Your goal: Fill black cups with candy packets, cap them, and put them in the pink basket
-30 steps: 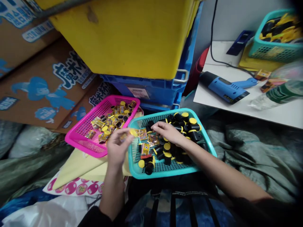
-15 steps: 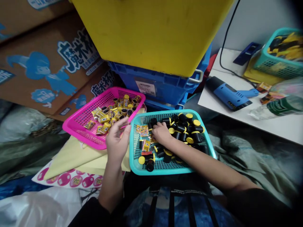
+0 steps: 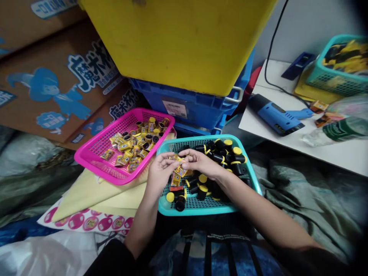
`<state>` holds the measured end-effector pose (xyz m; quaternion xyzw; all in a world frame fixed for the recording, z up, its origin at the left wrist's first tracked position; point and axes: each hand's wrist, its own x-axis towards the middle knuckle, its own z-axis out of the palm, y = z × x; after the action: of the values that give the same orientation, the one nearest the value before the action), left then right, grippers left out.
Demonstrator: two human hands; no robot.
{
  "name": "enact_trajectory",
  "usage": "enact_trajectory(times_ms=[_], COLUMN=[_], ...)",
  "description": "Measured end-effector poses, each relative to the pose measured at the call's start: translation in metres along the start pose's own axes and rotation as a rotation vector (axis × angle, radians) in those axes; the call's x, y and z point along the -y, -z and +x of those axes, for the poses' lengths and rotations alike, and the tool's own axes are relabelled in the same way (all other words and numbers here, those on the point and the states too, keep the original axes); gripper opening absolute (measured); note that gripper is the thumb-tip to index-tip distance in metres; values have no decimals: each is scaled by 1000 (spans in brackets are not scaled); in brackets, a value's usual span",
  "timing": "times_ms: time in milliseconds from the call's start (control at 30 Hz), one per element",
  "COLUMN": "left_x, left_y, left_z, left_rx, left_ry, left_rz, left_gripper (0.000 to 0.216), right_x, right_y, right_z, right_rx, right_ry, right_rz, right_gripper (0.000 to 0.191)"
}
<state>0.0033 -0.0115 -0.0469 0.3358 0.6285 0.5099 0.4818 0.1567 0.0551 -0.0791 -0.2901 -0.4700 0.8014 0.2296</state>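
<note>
Over the left part of the turquoise basket [image 3: 161, 207], my left hand [image 3: 162, 170] and my right hand [image 3: 199, 163] meet fingertip to fingertip. Both pinch a small yellow printed wrapper [image 3: 180, 162], partly hidden by the fingers. Beneath them lie more yellow printed wrappers [image 3: 176, 179]. Small black canisters with yellow lids [image 3: 202, 191] fill much of the basket, mostly on its right side. To the left, a pink basket [image 3: 94, 163] holds a heap of small canisters in yellow printed wrapping [image 3: 135, 143], some showing dark ends.
Blue crates [image 3: 184, 103] and a yellow bin [image 3: 178, 50] are stacked behind the baskets. Printed cartons [image 3: 51, 88] stand at left. On the white table [image 3: 267, 138] at right lie a blue heat gun [image 3: 276, 115], a plastic bottle [image 3: 339, 130] and another turquoise basket [image 3: 324, 78].
My right hand has lifted from among the canisters and wrappers. My left hand has moved right from beside the pink basket to meet it, and both now grip a yellow wrapper.
</note>
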Motion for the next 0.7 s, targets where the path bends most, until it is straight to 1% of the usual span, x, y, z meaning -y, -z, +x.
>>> enact_trajectory(times_ms=[67,133,200,300,367,400,433,467,500,533,567,600,633,700], left_x=[-2,-3,-2,1,3,5,7,8,10,12,14,14,15,12], left_y=[-4,-8,-11,-10,-8,-6,-5,-4,-4,-5,-6,-6,-7,-6], left_z=[0,0,1,4,7,8,9,9,9,9,8,7,6,4], left_rx=[-11,8,22,-35,-70,-86,-97,-111,-122,-129,-131,-128,-128,-144], left_ry=[18,45,68,62,72,82,96,107,114,115,111,103,90,50], left_rz=[-22,-38,-62,-135,-201,-227,-241,-241,-226,-203,-179,-156,-137,-108], left_gripper=[44,53,57,48,40,37,35,33,32,32,33,35,38,39], right_x=[1,0,1,2,2,1,-1,-3,-7,-10,-14,-17,-19,-19], right_y=[0,0,1,4,6,6,5,3,-1,-5,-10,-15,-18,-20], right_z=[0,2,3,1,-4,-6,-9,-10,-11,-11,-10,-8,-6,-3], right_rx=[-86,-180,-227,-258,-266,-223,-136,-13,123,248,344,400,424,422], right_ry=[14,73,135,195,204,189,164,129,87,42,4,-21,-34,-19], right_rz=[-17,-70,-125,-274,-530,-718,-926,-1133,-1314,-1454,-1554,-1624,-1669,-1684], right_gripper=[40,34,34,32,24,21,18,15,18,25,31,35,35,32])
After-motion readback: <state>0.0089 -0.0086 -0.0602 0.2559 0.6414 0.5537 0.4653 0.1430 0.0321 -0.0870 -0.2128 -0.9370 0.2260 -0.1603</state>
